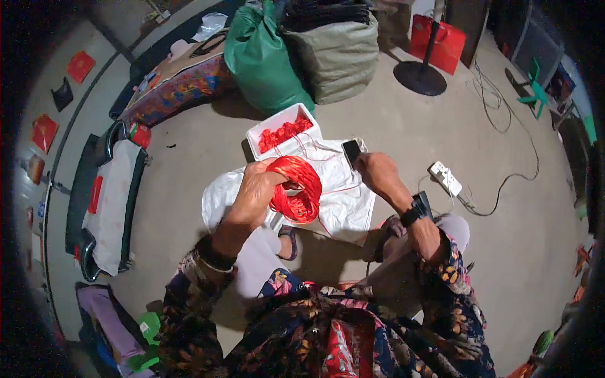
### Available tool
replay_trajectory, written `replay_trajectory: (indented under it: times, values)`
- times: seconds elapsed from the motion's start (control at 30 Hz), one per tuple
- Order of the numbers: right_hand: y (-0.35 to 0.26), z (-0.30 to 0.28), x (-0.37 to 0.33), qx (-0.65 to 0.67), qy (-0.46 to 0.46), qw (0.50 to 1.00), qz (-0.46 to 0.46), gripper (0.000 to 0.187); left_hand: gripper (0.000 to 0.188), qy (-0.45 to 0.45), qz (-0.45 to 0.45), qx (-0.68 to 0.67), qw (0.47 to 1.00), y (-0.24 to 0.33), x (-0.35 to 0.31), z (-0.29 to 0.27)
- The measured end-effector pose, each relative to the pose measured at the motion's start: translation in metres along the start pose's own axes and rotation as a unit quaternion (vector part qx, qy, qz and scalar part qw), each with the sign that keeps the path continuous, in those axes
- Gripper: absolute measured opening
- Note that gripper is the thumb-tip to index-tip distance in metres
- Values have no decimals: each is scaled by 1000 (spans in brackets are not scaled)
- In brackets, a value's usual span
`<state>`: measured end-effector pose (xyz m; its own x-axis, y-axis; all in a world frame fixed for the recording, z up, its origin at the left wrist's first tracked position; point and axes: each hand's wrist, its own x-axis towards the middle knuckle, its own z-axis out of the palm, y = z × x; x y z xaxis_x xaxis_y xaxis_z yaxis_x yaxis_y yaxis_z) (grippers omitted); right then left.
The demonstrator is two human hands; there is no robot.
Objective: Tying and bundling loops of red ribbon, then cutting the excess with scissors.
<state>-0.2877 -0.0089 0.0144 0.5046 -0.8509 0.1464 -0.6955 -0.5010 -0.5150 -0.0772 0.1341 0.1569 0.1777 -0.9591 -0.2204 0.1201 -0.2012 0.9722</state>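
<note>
A coil of shiny red cord [296, 189] hangs from my left hand [252, 189], whose fingers are closed round its upper left side. In my right hand [380, 174] is a small flat black object [351, 151], gripped at its lower end; its kind I cannot make out. Both hands are above a white woven sack [343, 205] spread on the floor between my feet. Just beyond the coil, a white box [255, 140] holds a heap of red cord pieces [283, 133]. Thin red strands trail over its near edge onto the sack.
A white power strip [445, 178] with its cable lies right of my right hand. Farther off stand a green sack [265, 63], a pale stuffed sack [337, 60] and a round black stand base [420, 78]. A cloth-covered seat [113, 195] is at left.
</note>
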Motion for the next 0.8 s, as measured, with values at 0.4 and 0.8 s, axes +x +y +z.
replay_trajectory:
  times: [0.4, 0.8]
  values:
    - [17, -12, -1, 57, 39, 997, 31, 13, 11, 74, -51, -25, 996, 11, 10, -31]
    - [-75, -2, -22, 527, -318, 788, -5, 17, 7, 42, -72, -44, 996, 21, 22, -35]
